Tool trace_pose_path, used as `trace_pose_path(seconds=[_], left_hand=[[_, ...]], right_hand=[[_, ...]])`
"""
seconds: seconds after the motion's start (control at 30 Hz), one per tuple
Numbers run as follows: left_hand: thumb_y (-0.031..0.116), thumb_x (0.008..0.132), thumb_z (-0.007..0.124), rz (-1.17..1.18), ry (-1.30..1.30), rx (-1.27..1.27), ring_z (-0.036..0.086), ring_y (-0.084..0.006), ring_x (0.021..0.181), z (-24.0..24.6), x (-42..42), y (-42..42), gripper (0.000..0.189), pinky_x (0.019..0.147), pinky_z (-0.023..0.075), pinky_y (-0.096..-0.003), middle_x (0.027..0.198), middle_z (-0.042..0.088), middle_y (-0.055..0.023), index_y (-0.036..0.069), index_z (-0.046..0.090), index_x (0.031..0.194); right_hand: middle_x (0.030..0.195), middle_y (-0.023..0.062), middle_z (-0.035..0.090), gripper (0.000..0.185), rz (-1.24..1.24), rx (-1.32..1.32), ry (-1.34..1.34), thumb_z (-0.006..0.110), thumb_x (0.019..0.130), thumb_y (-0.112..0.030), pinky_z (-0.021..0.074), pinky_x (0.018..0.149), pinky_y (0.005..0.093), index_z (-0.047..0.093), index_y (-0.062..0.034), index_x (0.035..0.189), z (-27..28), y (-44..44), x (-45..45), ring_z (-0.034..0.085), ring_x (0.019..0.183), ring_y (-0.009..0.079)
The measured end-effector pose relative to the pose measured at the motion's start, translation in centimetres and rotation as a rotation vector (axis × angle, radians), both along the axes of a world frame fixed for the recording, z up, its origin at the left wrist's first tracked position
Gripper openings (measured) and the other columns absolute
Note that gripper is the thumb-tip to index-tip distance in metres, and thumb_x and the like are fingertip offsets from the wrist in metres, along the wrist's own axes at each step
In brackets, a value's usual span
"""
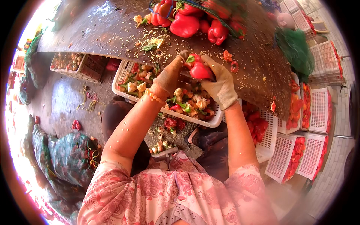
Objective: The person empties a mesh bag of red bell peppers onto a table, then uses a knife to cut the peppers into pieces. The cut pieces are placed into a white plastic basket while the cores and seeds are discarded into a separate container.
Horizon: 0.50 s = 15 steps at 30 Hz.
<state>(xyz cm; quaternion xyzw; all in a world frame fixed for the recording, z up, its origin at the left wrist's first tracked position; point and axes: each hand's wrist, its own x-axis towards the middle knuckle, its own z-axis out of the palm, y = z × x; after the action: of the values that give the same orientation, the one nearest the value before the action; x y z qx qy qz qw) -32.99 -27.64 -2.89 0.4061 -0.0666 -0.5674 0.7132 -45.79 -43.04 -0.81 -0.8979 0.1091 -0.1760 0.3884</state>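
Observation:
A red bell pepper with a green stem end is held in my right hand, which wears a soiled work glove. My left hand, also gloved, is raised just left of the pepper with its thumb near the stem. Its fingers are mostly hidden, so whether it grips anything cannot be seen. Below both hands lies a white plastic crate filled with pepper cores, seeds and green stems. Beyond them, on the brown tabletop, rests a pile of whole red peppers beside green netting.
Loose seeds and pepper scraps litter the tabletop. Another crate of cores stands left under its edge. Stuffed green mesh sacks lie on the floor at left. White crates of red peppers line the right. A green net hangs at the table's right edge.

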Motion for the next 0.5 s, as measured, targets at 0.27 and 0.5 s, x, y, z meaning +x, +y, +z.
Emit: trace_pose_path(seconds=[0.27, 0.5], left_hand=[[0.015, 0.094, 0.060, 0.166, -0.220, -0.125, 0.062, -0.0181, 0.101, -5.5, 0.9, -1.2, 0.030, 0.089, 0.0527, -0.0336, 0.109, 0.062, -0.0088, -0.001, 0.053, 0.119], [0.014, 0.091, 0.063, 0.266, -0.141, -0.117, 0.066, -0.0223, 0.098, -3.9, 0.4, -1.3, 0.039, 0.085, 0.0559, -0.0367, 0.110, 0.065, -0.0139, -0.004, 0.052, 0.123]], right_hand=[[0.111, 0.0109, 0.066, 0.052, 0.079, -0.285, -0.039, 0.075, 0.068, -0.006, 0.0500, 0.092, 0.0398, 0.064, -0.0152, 0.119, 0.7, 1.1, 0.4, 0.061, 0.104, 0.0315], [0.077, -0.0016, 0.059, 0.041, 0.035, 0.664, 0.080, 0.064, 0.083, -0.014, 0.0437, 0.056, 0.0209, 0.064, -0.0124, 0.124, 1.0, 1.2, 0.2, 0.053, 0.063, 0.0061]])
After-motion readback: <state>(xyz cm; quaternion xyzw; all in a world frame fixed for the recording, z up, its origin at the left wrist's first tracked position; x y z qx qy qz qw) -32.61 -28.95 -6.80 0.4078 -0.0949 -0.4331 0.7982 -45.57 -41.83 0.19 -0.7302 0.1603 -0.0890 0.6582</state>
